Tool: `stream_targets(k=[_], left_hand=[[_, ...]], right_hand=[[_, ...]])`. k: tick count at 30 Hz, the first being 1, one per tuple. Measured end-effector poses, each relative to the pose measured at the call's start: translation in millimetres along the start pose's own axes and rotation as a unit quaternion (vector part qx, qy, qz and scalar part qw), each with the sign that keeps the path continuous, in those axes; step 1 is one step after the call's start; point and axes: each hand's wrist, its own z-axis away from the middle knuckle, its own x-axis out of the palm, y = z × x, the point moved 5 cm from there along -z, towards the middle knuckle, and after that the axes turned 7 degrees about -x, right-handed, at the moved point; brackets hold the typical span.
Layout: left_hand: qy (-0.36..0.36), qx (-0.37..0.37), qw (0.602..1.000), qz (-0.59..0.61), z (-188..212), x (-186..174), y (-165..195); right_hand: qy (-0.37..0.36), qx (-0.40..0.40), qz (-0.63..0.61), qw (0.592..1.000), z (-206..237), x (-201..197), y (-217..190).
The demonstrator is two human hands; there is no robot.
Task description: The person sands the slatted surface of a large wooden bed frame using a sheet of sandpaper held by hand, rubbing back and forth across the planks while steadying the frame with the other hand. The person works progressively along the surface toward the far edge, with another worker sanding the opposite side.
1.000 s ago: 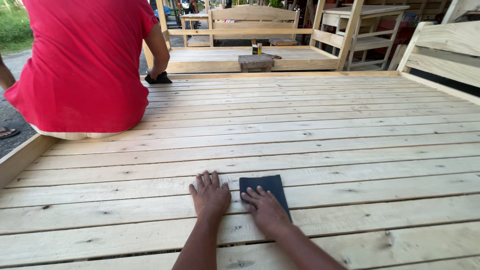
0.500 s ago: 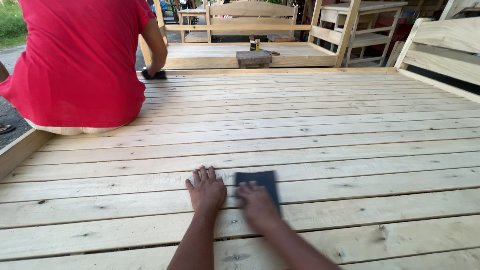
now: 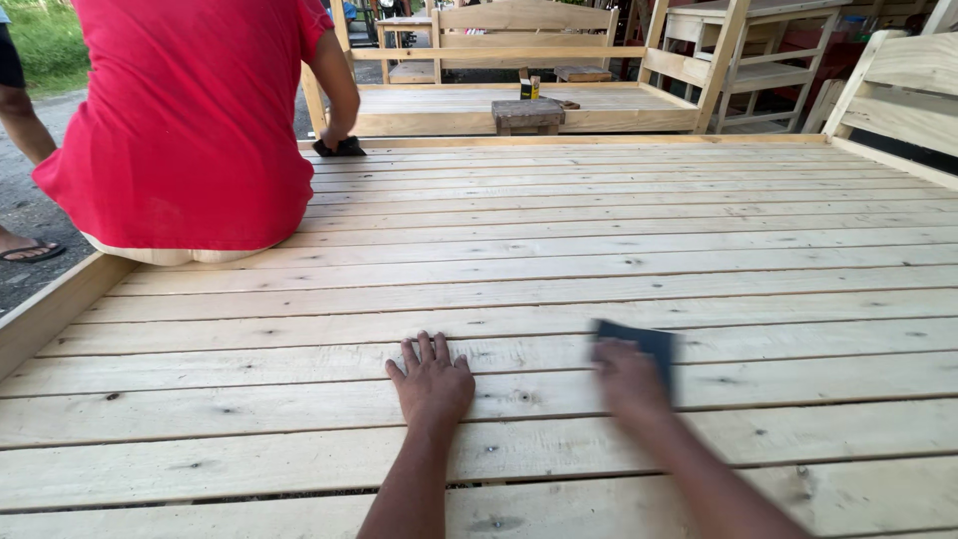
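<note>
Left hand (image 3: 431, 384) flat on pale slatted wooden platform (image 3: 619, 250), fingers (image 3: 424, 349) spread. Right hand (image 3: 627, 377), blurred, pressing dark rectangular sanding sheet (image 3: 644, 344) at its 1 o'clock, fingers flat on it. Person in red shirt (image 3: 190, 120) seated at 11 o'clock.

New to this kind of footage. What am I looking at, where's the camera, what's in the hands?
There is no machine here: a person works with two bare hands, and the single camera sits on their head, looking down and forward. The surface is a platform of pale wooden slats. The left hand lies flat on a slat, fingers spread, holding nothing. The right hand presses on a dark flat sheet, possibly sandpaper; it is blurred, so details are unclear. At the far left edge another person in a red shirt sits facing away, one hand on a dark pad. Behind stand more unfinished wooden furniture frames.
</note>
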Motion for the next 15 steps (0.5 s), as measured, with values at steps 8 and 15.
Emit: stream_targets(k=[8, 15], left_hand=[[0.020, 0.012, 1.000, 0.005, -4.9, -0.4, -1.7], [0.028, 0.020, 0.999, -0.022, 12.3, -0.3, 20.5]], right_hand=[[-0.109, -0.087, -0.002, 0.990, 34.9, 37.6, -25.1], [-0.044, 0.019, 0.132, 0.990, 51.6, -84.5, 89.6]])
